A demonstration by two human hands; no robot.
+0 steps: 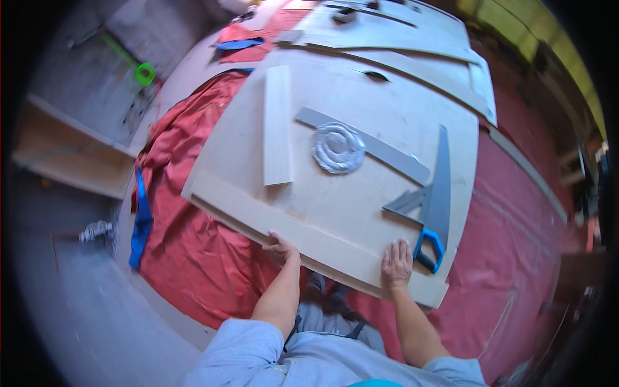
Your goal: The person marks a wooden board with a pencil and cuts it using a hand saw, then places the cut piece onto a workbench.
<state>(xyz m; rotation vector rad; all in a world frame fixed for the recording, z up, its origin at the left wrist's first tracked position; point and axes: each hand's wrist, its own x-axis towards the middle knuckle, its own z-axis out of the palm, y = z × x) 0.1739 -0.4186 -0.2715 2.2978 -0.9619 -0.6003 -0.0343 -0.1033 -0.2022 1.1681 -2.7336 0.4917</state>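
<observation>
A pale wooden strip (335, 251) lies along the near edge of a large wooden panel (309, 209). At this edge, left of the middle, my left hand (282, 248) is closed over the strip's side, its fingertips partly hidden. My right hand (396, 264) rests flat near the strip's right end, fingers stretched out. Just right of it lies a handsaw (439, 187) with a blue and black handle, blade pointing away. Beside the blade is a grey try square (407, 203). Farther in, a silvery round coil (338, 148) sits against a flat grey metal bar (387, 151).
A whitish plank (277, 129) lies on the panel's left. Other boards (412, 68) and dark tools are at the far end. Red sheeting (193, 258) with blue straps surrounds the panel below. A wooden box (71, 151) stands at left, near a bright green ring (145, 74).
</observation>
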